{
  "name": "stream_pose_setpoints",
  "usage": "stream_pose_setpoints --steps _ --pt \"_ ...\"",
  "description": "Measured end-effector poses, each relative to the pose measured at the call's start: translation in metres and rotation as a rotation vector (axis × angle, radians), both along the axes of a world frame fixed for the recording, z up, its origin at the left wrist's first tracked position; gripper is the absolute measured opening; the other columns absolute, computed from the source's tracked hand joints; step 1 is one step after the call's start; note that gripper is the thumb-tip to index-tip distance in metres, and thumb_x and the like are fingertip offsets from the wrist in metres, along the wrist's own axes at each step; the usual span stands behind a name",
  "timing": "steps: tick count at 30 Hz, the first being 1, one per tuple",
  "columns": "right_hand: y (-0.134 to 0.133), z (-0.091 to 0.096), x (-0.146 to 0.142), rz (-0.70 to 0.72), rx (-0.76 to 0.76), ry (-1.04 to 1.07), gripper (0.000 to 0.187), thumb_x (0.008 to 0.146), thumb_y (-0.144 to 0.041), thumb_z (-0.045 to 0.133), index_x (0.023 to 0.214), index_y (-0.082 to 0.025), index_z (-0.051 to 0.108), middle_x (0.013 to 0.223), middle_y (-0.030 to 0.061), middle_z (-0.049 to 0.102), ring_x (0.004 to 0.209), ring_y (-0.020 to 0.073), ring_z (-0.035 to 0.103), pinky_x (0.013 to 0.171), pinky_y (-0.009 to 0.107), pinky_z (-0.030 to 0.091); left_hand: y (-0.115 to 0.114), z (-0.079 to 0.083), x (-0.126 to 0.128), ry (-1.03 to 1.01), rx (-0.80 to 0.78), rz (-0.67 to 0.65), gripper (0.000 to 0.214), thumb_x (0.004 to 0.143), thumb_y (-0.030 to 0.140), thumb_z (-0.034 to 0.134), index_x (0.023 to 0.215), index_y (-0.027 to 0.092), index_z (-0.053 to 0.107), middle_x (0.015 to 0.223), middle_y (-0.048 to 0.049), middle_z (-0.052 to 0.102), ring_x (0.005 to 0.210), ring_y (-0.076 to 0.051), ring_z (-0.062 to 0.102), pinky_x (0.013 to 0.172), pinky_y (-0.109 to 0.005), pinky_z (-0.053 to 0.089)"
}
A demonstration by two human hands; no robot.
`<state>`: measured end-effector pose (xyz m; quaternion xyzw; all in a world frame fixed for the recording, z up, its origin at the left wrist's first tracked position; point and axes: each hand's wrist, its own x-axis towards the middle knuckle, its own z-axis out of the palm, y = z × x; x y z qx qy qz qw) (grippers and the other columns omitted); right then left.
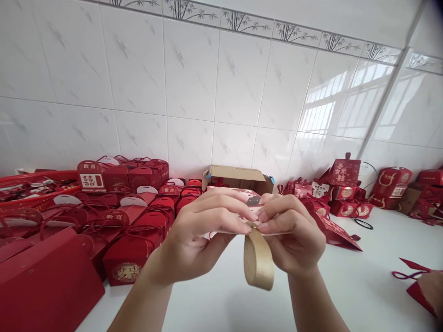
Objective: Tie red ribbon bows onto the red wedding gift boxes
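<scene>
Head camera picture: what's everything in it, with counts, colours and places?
tiled wall: one, white with grey bamboo border, back
table: one, white, below
gift boxes: many (overlapping), red, left and right
basket: one, red, left edge
carton: one, brown, by the wall
ring: one, black, right
triangular piece: one, red, right
corded piece: one, red, right edge
blurred shape: one, perhaps another person's hand, right edge
patterned card: one, red, white and dark, mostly hidden, centre
loop: one, gold, hanging below the card
left grip: one hand, holding the card
right grip: one hand, holding the card
forearms: two, bare, lower middle
</scene>
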<state>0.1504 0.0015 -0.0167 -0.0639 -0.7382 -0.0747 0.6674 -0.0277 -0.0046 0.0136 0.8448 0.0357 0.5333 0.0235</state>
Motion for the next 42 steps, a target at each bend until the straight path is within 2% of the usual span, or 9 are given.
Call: stream_pose_setpoints --steps 6,11,19,23,26,29,32,35,42 --pt "0.001 -0.001 -0.001 0.013 -0.039 0.025 0.020 0.074 -0.005 0.063 0.081 -0.024 0.061 0.078 0.0017 0.056 0.065 0.0159 0.058 0.067 0.039 0.053 0.001 -0.004 0.003 -0.072 -0.008 -0.004 0.022 0.078 0.003 0.058 0.087 0.023 0.062 0.080 -0.0019 0.068 0.077 -0.015 0.064 0.075 -0.031 0.053" --pt "0.000 -0.002 -0.005 0.027 -0.176 0.118 0.017 0.072 -0.007 0.067 0.078 -0.022 0.061 0.078 0.0030 0.057 0.070 0.0167 0.056 0.062 0.034 0.051 0.001 -0.014 0.014 -0.242 -0.165 0.066 0.024 0.078 0.007 0.060 0.096 0.022 0.057 0.083 -0.0012 0.065 0.076 -0.014 0.064 0.067 -0.026 0.054" --pt "0.018 0.002 -0.007 0.158 -0.684 0.161 0.016 0.075 -0.026 0.071 0.077 -0.019 0.057 0.077 0.0012 0.058 0.067 0.0123 0.057 0.052 0.023 0.049 0.017 -0.017 0.021 -0.372 -0.643 0.171 0.027 0.075 0.021 0.068 0.097 0.021 0.052 0.091 -0.0036 0.064 0.078 -0.018 0.067 0.064 -0.027 0.055" --pt "0.028 0.005 0.014 0.356 -0.946 -0.023 0.037 0.072 -0.029 0.074 0.100 -0.020 0.053 0.088 0.0026 0.067 0.078 0.0146 0.064 0.070 0.030 0.057 0.024 -0.013 0.021 -0.465 -0.766 0.147 0.034 0.073 0.024 0.070 0.098 0.021 0.047 0.088 -0.0032 0.064 0.084 -0.020 0.066 0.072 -0.033 0.056" --pt "0.035 0.005 0.033 0.384 -1.043 -0.057 0.032 0.075 -0.032 0.070 0.101 -0.018 0.056 0.097 0.0074 0.069 0.086 0.0171 0.066 0.081 0.037 0.055 0.027 -0.012 0.018 -0.457 -0.763 0.157 0.040 0.072 0.024 0.070 0.104 0.021 0.046 0.101 -0.0058 0.062 0.097 -0.021 0.062 0.082 -0.037 0.053" --pt "0.046 0.002 0.060 0.165 -1.162 0.008 0.034 0.072 -0.033 0.071 0.099 -0.016 0.060 0.093 0.0085 0.070 0.082 0.0200 0.067 0.075 0.038 0.056 0.030 -0.011 0.011 -0.515 -0.625 0.260 0.049 0.070 0.022 0.072 0.112 0.023 0.046 0.115 -0.0064 0.057 0.110 -0.020 0.055 0.093 -0.038 0.046" --pt "0.063 -0.008 0.095 -0.332 -1.216 0.261 0.031 0.063 -0.030 0.074 0.088 -0.016 0.063 0.085 0.0077 0.070 0.074 0.0219 0.067 0.067 0.036 0.055 0.028 -0.006 0.001 -0.622 -0.556 0.254 0.044 0.071 0.019 0.072 0.108 0.023 0.050 0.112 -0.0045 0.058 0.107 -0.018 0.055 0.093 -0.034 0.046" --pt "0.081 -0.026 0.132 -0.766 -1.108 0.596 0.028 0.063 -0.027 0.070 0.088 -0.015 0.062 0.092 0.0108 0.068 0.080 0.0254 0.065 0.071 0.039 0.052 0.022 0.002 -0.008 -0.720 -0.517 0.199 0.036 0.070 0.013 0.072 0.100 0.021 0.054 0.105 -0.0038 0.060 0.102 -0.016 0.057 0.091 -0.029 0.046" --pt "0.121 -0.061 0.154 -1.035 -0.951 0.830 0.041 0.075 -0.026 0.062 0.111 -0.008 0.055 0.120 0.0230 0.051 0.110 0.0318 0.052 0.092 0.045 0.043 0.015 0.007 -0.016 -0.839 -0.448 0.220 0.030 0.070 0.010 0.070 0.097 0.019 0.058 0.099 -0.0034 0.062 0.095 -0.015 0.059 0.093 -0.032 0.046"
